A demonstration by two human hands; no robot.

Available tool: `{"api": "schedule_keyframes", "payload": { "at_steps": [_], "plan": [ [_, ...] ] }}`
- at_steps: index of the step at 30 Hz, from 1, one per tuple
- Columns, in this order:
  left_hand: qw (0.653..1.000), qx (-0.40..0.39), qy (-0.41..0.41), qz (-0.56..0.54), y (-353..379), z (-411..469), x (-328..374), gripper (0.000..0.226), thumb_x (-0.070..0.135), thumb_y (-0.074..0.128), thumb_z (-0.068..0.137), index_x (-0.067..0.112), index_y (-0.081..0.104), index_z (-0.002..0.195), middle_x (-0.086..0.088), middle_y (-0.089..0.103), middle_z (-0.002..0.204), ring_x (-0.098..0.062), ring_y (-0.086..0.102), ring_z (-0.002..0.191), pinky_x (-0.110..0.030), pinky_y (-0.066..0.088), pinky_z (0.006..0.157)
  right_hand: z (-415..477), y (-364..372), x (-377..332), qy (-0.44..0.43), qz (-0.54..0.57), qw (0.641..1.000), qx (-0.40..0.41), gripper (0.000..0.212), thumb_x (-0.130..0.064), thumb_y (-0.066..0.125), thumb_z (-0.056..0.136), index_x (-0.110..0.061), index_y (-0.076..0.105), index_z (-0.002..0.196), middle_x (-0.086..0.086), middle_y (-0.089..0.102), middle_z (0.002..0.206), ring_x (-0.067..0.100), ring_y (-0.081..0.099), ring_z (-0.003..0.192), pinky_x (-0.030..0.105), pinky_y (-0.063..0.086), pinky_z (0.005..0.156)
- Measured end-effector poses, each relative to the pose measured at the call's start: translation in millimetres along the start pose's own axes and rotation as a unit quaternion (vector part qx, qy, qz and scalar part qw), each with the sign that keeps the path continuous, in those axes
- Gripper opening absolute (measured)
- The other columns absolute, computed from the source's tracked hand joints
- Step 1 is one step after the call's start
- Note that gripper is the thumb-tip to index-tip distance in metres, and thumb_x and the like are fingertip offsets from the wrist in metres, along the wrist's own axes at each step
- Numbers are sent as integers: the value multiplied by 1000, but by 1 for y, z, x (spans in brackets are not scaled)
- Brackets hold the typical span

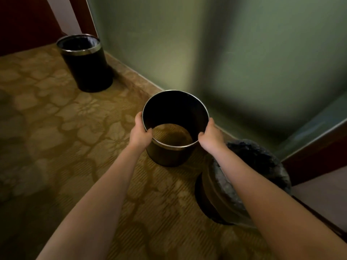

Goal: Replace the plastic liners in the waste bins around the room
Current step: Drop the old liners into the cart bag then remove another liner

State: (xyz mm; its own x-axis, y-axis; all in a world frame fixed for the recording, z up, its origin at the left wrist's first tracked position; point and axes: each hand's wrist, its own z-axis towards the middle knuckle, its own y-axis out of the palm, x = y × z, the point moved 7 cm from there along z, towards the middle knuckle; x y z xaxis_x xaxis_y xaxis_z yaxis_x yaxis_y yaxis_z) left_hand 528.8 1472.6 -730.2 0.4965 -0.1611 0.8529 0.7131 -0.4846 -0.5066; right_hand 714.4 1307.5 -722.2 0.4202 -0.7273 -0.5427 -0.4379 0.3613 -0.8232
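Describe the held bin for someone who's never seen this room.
Find the green wall where it meets the patterned carpet; three dark round bins sit along it. Take the middle bin, its metal rim held by the left grip and right grip. Unlike the far bin and near bin, it has no plastic liner.

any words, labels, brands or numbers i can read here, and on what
None: no readable text anywhere. The held bin, gripped by the left hand and right hand, the far bin, the lined bin, the green wall and the carpet carry no visible label, brand or number.
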Motion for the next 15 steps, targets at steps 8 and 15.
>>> {"api": "schedule_keyframes", "payload": {
  "at_steps": [8, 15],
  "plan": [
    [989, -64, -39, 129, 26, 26, -31, 75, 37, 47, 97, 13, 4, 153, -12, 24, 155, -34, 35, 136, -41, 37, 105, 24, 27, 7, -33, -15, 999, -25, 45, -26, 47, 101, -13, 37, 142, 15, 61, 123, 36, 58, 114, 40, 48, 89],
    [951, -86, 73, 289, 55, -22, 22, 66, 46, 41, 97, 15, 19, 150, -5, -6, 161, -27, -7, 147, -55, 14, 115, -8, 1, 0, -130, -61, 989, -44, 52, -28, 47, 100, -18, 33, 149, 5, 62, 128, 27, 55, 119, 36, 46, 93]
  ]
}}
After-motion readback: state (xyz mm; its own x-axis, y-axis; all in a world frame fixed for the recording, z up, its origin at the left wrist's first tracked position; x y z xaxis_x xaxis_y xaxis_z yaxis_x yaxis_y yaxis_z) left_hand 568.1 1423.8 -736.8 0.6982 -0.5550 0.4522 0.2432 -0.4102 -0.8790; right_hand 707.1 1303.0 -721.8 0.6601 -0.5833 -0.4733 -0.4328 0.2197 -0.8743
